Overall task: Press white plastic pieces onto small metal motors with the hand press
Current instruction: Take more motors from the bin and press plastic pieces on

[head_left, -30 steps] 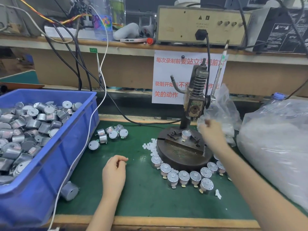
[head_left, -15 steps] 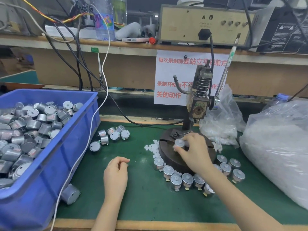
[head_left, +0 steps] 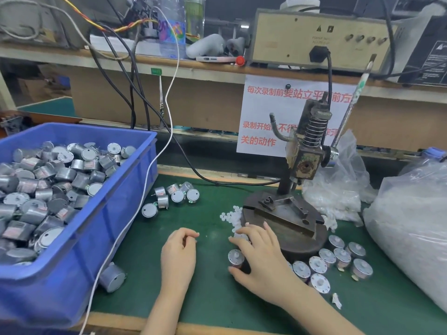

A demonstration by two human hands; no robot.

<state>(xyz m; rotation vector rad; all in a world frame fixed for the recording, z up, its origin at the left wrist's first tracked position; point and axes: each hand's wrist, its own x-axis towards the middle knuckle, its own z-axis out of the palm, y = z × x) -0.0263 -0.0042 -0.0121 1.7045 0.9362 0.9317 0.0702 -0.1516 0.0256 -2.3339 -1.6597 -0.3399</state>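
Note:
The hand press (head_left: 306, 160) stands on a round dark base (head_left: 305, 240); its fixture (head_left: 283, 207) holds nothing. My right hand (head_left: 262, 259) is low on the green mat at the base's front left, thumb and fingers curled round a small metal motor (head_left: 235, 257) standing there. My left hand (head_left: 179, 252) rests on the mat to the left, its fingertips pinching a tiny white plastic piece (head_left: 197, 234). Loose white pieces (head_left: 231, 215) lie by the base. A curved row of motors (head_left: 338, 258) with white tops stands in front of the base.
A blue bin (head_left: 116, 221) full of motors fills the left. Several loose motors (head_left: 174, 195) lie beside it, one more (head_left: 112, 278) at its front corner. A white cable (head_left: 135, 215) crosses the bin's edge. Clear bags (head_left: 338, 194) and a large bag (head_left: 411, 228) sit right. The press lever (head_left: 348, 112) points up.
My right hand took the motor off the press fixture and brought it down to the mat at the base's front left. The left hand stayed put.

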